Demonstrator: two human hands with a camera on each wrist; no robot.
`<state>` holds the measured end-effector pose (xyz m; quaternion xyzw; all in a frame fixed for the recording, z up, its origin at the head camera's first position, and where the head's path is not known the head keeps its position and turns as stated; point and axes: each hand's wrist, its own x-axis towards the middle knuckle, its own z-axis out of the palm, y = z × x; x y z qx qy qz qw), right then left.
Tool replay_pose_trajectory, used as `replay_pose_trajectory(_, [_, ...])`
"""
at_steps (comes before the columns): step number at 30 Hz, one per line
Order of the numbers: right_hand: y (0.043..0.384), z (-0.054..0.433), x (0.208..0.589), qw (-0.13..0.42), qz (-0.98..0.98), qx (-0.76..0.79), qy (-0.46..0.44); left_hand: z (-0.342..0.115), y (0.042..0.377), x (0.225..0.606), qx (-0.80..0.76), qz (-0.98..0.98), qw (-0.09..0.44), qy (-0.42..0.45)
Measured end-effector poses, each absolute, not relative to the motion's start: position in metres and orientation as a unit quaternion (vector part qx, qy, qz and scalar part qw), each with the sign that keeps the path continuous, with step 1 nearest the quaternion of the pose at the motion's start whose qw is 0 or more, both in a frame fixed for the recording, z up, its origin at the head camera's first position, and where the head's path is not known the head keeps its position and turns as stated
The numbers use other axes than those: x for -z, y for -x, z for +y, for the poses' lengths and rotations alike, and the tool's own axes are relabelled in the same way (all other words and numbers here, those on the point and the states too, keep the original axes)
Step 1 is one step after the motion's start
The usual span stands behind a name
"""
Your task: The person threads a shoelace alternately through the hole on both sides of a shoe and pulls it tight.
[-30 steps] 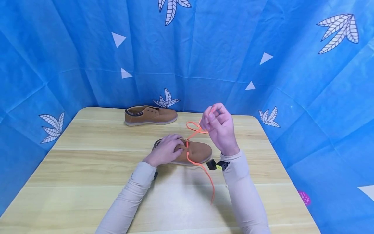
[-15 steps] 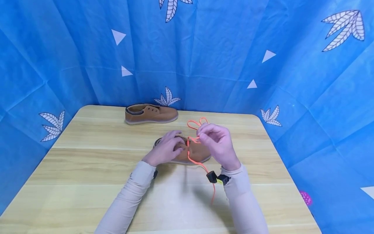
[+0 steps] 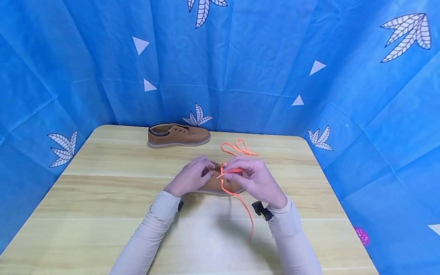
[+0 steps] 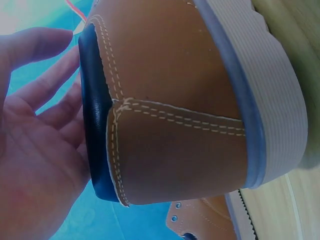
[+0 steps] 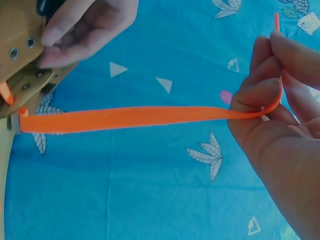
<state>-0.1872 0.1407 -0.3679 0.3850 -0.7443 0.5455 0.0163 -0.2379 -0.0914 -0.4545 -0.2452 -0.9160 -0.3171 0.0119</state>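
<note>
A brown shoe with a pale sole lies on the table, toe to the right. Through its front eyelets runs an orange shoelace; one end trails toward the near side of the table, and loops lie behind the shoe. My right hand pinches the lace close to its tip, and the stretch back to the shoe looks taut in the right wrist view. At the shoe's opening is my left hand, thumb and fingers apart, fingertips by the eyelet flap; part of them is hidden behind the dark collar.
A second brown shoe, no lace in its eyelets, stands at the back left of the wooden table. Behind and beside the table hangs a blue curtain with white leaf and triangle prints.
My right hand has come down and left from above the shoe's toe to the eyelets, bringing the lace end along. My left hand stays by the opening, barely shifted.
</note>
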Motion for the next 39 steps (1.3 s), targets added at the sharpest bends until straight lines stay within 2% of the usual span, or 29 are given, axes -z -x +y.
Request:
replay_pose_trajectory(8, [0.201, 0.141, 0.382, 0.075, -0.812, -0.436, -0.381, -0.090, 0.240, 0.460, 0.304, -0.919, -0.020, 0.248])
replay_pose_trajectory(20, [0.222, 0.125, 0.421, 0.111, -0.902, -0.196, -0.367, -0.091, 0.240, 0.463, 0.297, -0.923, -0.019, 0.244])
replay_pose_trajectory(34, [0.226, 0.113, 0.437, 0.123, -0.926, -0.106, -0.342, -0.089, 0.239, 0.462, 0.307, -0.919, -0.013, 0.247])
replay_pose_trajectory(39, [0.225, 0.108, 0.443, 0.150, -0.923, -0.066, -0.347, -0.089, 0.240, 0.461, 0.305, -0.919, -0.011, 0.250])
